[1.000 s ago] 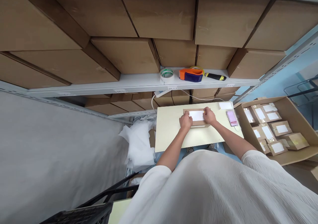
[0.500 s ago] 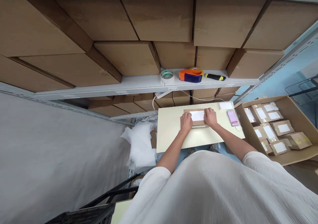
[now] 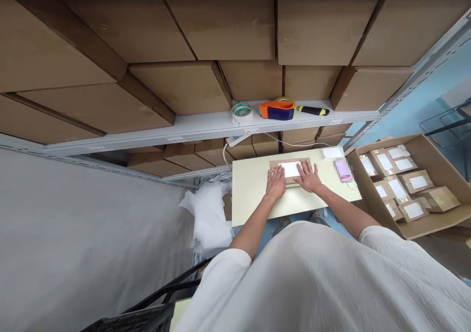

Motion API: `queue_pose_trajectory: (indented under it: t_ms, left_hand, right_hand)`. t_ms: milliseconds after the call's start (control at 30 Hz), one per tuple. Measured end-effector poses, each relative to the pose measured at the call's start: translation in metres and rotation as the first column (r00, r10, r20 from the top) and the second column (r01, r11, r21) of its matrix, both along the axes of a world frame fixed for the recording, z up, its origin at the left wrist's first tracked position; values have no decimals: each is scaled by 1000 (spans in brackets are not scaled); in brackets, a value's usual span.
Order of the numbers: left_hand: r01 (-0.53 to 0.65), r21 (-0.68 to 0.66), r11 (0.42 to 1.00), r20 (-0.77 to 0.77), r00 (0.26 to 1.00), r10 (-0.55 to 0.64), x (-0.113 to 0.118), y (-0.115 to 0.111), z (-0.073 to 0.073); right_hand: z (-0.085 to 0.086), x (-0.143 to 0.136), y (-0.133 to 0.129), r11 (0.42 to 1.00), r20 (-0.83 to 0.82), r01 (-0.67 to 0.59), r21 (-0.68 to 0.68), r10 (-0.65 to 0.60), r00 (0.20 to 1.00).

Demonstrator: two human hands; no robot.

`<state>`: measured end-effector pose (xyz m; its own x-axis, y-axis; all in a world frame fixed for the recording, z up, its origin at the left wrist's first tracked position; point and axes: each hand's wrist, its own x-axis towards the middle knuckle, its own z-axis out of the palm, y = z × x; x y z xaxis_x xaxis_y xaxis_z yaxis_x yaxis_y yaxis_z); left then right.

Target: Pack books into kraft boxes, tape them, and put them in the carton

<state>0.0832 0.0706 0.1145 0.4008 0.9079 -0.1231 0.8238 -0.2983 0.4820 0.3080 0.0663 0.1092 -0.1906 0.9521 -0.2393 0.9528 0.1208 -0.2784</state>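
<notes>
A small cardboard box (image 3: 302,167) lies on the pale yellow table (image 3: 250,194), with a white label (image 3: 289,169) on its top face. My left hand (image 3: 276,181) rests flat at the label's left end, fingers stretched out. At the other end, my right hand (image 3: 309,177) lies open with spread fingers on the label and box top. Neither hand grasps anything; both touch the box from above. Parts of the label and box are hidden under the fingers.
A large carton (image 3: 408,234) at right holds several labelled boxes. The shelf (image 3: 206,125) ahead carries cartons, a tape roll (image 3: 242,112), an orange tape dispenser (image 3: 277,110) and a utility knife (image 3: 313,110). White packing sheets (image 3: 209,214) lie left; a blurred purple phone-like object (image 3: 343,170) lies on the table.
My fingers, earlier curled at the label's two ends, now lie flat and spread across it. The box stays in about the same place, and the view has shifted slightly.
</notes>
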Motion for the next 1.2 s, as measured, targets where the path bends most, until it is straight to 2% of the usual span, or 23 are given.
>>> queue_pose_trajectory:
  t_ms: [167,233,333,433,567,767,867,967,1100,1200]
  left_hand:
    - [-156,-18,988,-30,987,155,2,-6,1]
    - [-253,-44,966,-32,967,252,2,-9,0]
    - [-357,-99,929,-23,934,356,3,-13,-1]
    - [-373,-110,921,11,926,377,5,-15,-1]
    - [-392,-110,913,38,917,398,8,-19,3]
    - [-424,-69,903,76,900,428,17,-27,19]
    - [-411,-34,911,103,905,412,33,-28,33]
    - [-381,14,924,149,915,375,57,-30,48]
    - [-335,61,940,232,921,313,101,-37,66]
    - [-296,80,952,288,921,262,138,-48,78]
  right_hand:
    - [2,5,-9,984,-17,179,26,-178,984]
    - [3,7,-16,962,-35,271,43,-269,962]
    - [1,12,-26,932,-96,363,-10,-362,927]
    - [-3,18,-34,933,-210,354,-66,-360,909]
    - [-7,24,-42,939,-326,343,-19,-330,886]
    - [6,34,-60,916,-382,401,-6,-373,845]
    - [18,47,-71,897,-414,441,26,-392,822]
    - [28,68,-84,865,-465,483,136,-374,802]
    - [42,104,-107,795,-527,533,288,-333,782]
    - [54,136,-130,742,-558,579,337,-339,758]
